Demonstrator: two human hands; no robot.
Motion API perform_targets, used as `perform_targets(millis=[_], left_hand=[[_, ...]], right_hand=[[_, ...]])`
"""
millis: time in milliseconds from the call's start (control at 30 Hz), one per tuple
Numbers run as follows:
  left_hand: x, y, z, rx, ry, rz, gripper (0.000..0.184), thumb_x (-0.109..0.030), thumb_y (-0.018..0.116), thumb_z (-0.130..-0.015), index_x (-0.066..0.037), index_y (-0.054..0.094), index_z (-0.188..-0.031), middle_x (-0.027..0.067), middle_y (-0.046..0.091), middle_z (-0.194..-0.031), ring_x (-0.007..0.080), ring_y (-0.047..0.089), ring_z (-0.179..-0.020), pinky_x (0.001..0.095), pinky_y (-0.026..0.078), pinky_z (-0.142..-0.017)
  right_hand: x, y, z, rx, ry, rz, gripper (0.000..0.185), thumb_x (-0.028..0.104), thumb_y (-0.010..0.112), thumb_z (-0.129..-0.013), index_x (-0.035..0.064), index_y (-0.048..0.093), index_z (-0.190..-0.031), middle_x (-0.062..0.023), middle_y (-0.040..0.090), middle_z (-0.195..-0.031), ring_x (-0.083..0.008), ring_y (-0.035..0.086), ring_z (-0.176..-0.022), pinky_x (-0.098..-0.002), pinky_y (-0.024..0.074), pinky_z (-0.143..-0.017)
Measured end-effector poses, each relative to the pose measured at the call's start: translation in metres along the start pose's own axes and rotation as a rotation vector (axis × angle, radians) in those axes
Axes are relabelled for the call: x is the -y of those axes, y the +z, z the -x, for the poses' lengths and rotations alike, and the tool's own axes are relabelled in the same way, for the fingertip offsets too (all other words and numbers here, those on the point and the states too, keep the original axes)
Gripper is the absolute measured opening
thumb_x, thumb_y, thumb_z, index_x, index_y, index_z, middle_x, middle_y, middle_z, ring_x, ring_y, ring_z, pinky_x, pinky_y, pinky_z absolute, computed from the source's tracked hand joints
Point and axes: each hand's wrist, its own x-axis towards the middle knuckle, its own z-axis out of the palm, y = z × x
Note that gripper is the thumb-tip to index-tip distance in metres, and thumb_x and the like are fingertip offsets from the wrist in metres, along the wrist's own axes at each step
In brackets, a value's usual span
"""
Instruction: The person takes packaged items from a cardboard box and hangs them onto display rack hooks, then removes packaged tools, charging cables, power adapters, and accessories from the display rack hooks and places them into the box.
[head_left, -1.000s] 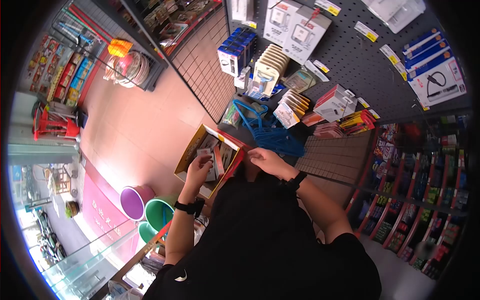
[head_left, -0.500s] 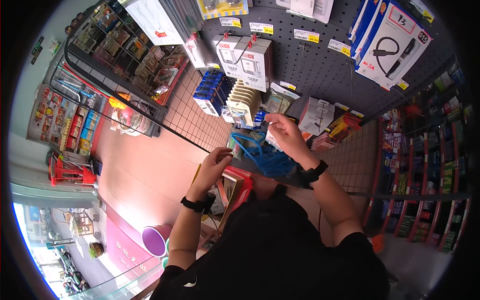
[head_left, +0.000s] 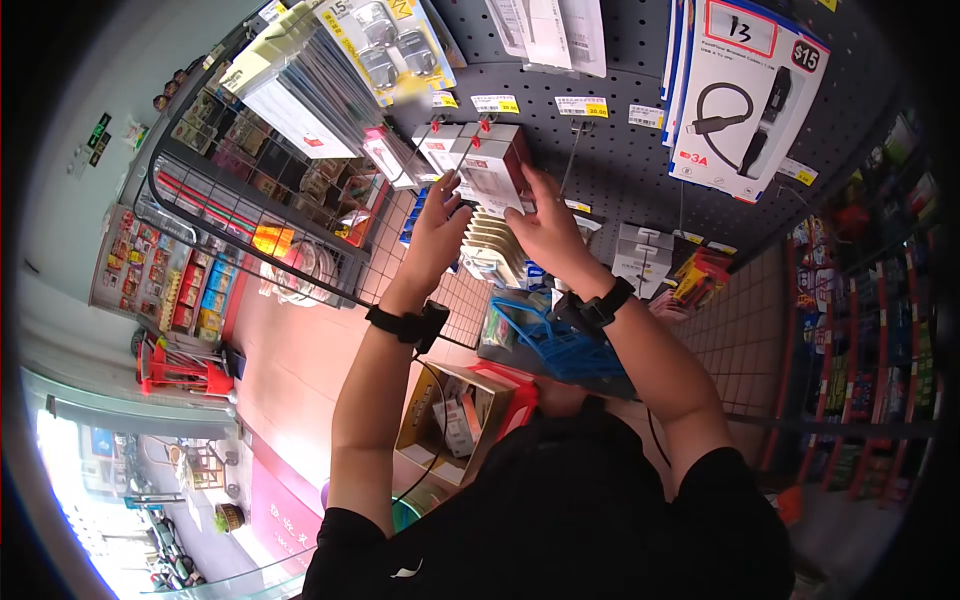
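White charger boxes [head_left: 487, 165] hang on hooks from the grey pegboard, between my hands. My left hand [head_left: 436, 238] is raised at their lower left, fingers apart and nothing visible in them. On the other side, my right hand [head_left: 550, 232] reaches the right edge of the front box. Its index finger lies along the box's side and its thumb sits near the lower corner; I cannot tell how firmly it touches. Below the boxes hang several cream-coloured packs [head_left: 492, 250], partly hidden by my hands.
Cable packs [head_left: 745, 100] hang at upper right, and flat packages [head_left: 300, 95] at upper left. Blue hangers [head_left: 560, 335] lie on the bottom shelf. An open carton [head_left: 452, 425] stands on the floor before me. Stocked shelves [head_left: 850, 350] line the right.
Both hands have risen from above the blue hangers and carton to either side of the white charger boxes. The view has shifted, so the pegboard goods appear larger.
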Motion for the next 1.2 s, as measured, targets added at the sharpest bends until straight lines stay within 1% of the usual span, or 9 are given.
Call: perform_targets(millis=[167,300,367,467,567,833,900,1033,1200], left_hand=[[0.010,0.005,-0.017,0.010,-0.004,-0.027,0.067,-0.004,0.055,-0.088,-0.001,0.026,-0.148,0.0197,0.036,-0.149,0.0306,0.040,-0.135,0.0365,0.040,-0.104],[0.000,0.012,-0.009,-0.047,-0.013,0.068,0.062,-0.004,0.058,-0.089,0.001,0.031,-0.144,0.0181,0.045,-0.137,0.0200,0.051,-0.117,0.0317,0.045,-0.096],[0.000,0.011,-0.008,-0.136,-0.019,0.016,0.050,-0.004,0.059,-0.088,0.001,0.040,-0.134,0.0151,0.054,-0.126,0.0181,0.057,-0.106,0.0305,0.048,-0.088],[-0.007,0.010,-0.003,-0.188,0.000,-0.006,0.044,-0.003,0.061,-0.084,0.002,0.042,-0.123,0.0139,0.056,-0.117,0.0181,0.057,-0.101,0.0301,0.047,-0.086],[-0.004,0.001,-0.001,-0.182,0.010,-0.004,0.043,-0.003,0.061,-0.084,0.001,0.042,-0.122,0.0130,0.057,-0.113,0.0174,0.057,-0.097,0.0296,0.047,-0.084],[-0.017,-0.004,0.032,-0.212,-0.012,0.049,0.036,0.002,0.058,-0.083,0.002,0.044,-0.116,0.0105,0.057,-0.105,0.0146,0.055,-0.095,0.0292,0.047,-0.083],[-0.016,-0.006,0.041,-0.227,-0.001,0.048,0.034,0.003,0.057,-0.083,0.001,0.045,-0.115,0.0093,0.056,-0.104,0.0140,0.054,-0.093,0.0293,0.046,-0.083],[-0.022,-0.005,0.059,-0.244,0.030,0.124,0.033,0.005,0.055,-0.082,0.000,0.046,-0.113,0.0068,0.056,-0.102,0.0135,0.054,-0.092,0.0285,0.045,-0.083],[-0.033,-0.008,0.092,-0.279,0.046,0.181,0.036,0.009,0.053,-0.082,-0.001,0.045,-0.115,0.0100,0.058,-0.114,0.0160,0.057,-0.105,0.0307,0.046,-0.090]], right_hand=[[-0.006,-0.001,-0.003,-0.019,-0.008,-0.039,0.056,0.007,0.064,-0.087,0.0029,0.041,-0.137,-0.0171,0.046,-0.132,-0.0251,0.057,-0.110,-0.0315,0.0535,-0.083],[-0.002,-0.004,0.000,-0.071,0.059,-0.040,0.057,0.008,0.066,-0.081,0.0042,0.045,-0.134,-0.0186,0.055,-0.119,-0.0302,0.058,-0.105,-0.0380,0.0478,-0.088],[0.000,-0.005,0.000,-0.074,0.065,-0.027,0.051,0.010,0.067,-0.082,0.0038,0.049,-0.129,-0.0153,0.060,-0.110,-0.0262,0.062,-0.094,-0.0357,0.0497,-0.080],[0.007,-0.004,-0.001,-0.049,0.158,-0.129,0.044,0.012,0.067,-0.083,0.0026,0.052,-0.124,-0.0125,0.062,-0.103,-0.0215,0.063,-0.083,-0.0324,0.0508,-0.073],[0.012,-0.004,0.001,0.046,0.234,-0.154,0.044,0.008,0.066,-0.087,0.0026,0.049,-0.127,-0.0079,0.062,-0.111,-0.0141,0.060,-0.088,-0.0281,0.0515,-0.072],[0.043,-0.001,0.023,0.094,0.201,-0.286,0.040,0.003,0.069,-0.083,0.0026,0.051,-0.119,-0.0051,0.062,-0.110,-0.0111,0.059,-0.087,-0.0266,0.0500,-0.074],[0.046,0.002,0.029,0.043,0.118,-0.324,0.038,0.003,0.067,-0.081,0.0013,0.054,-0.116,-0.0076,0.063,-0.101,-0.0127,0.060,-0.079,-0.0270,0.0495,-0.069],[0.060,0.003,0.038,0.078,0.078,-0.301,0.041,0.001,0.069,-0.081,0.0016,0.052,-0.118,-0.0053,0.061,-0.112,-0.0115,0.059,-0.086,-0.0274,0.0498,-0.074],[0.088,0.003,0.052,0.146,0.096,-0.245,0.040,0.000,0.068,-0.079,0.0022,0.055,-0.116,-0.0054,0.062,-0.107,-0.0115,0.060,-0.083,-0.0267,0.0496,-0.073]])
